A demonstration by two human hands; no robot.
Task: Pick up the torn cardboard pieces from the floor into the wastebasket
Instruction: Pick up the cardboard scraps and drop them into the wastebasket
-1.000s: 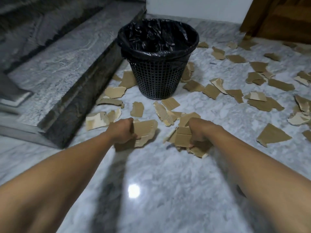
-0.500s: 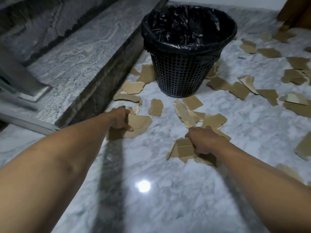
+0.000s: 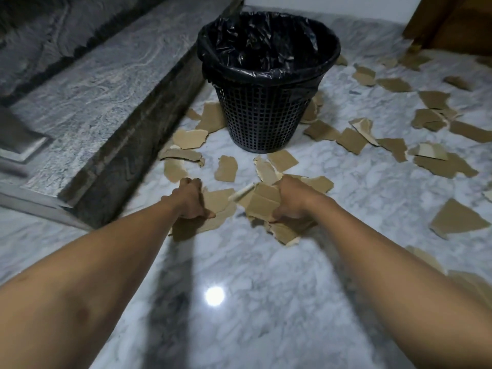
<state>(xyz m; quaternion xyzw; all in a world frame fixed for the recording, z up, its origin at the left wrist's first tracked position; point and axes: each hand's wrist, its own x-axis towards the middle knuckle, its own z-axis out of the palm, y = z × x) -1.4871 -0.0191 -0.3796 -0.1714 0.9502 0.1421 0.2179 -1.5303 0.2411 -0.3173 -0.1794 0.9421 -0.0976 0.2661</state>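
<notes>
The fingers of your left hand (image 3: pixel 190 199) curl round a flat brown torn cardboard sheet (image 3: pixel 219 206); those of your right hand (image 3: pixel 291 199) clamp a stack of brown torn cardboard pieces (image 3: pixel 262 202). Both loads are near the black mesh plastic wastebasket (image 3: pixel 266 118) on the white marble floor (image 3: pixel 266 262).

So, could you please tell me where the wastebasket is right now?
In the head view, the wastebasket stands upright on the marble floor at upper centre, just right of the dark stone step, with torn cardboard pieces scattered around its base.
</notes>
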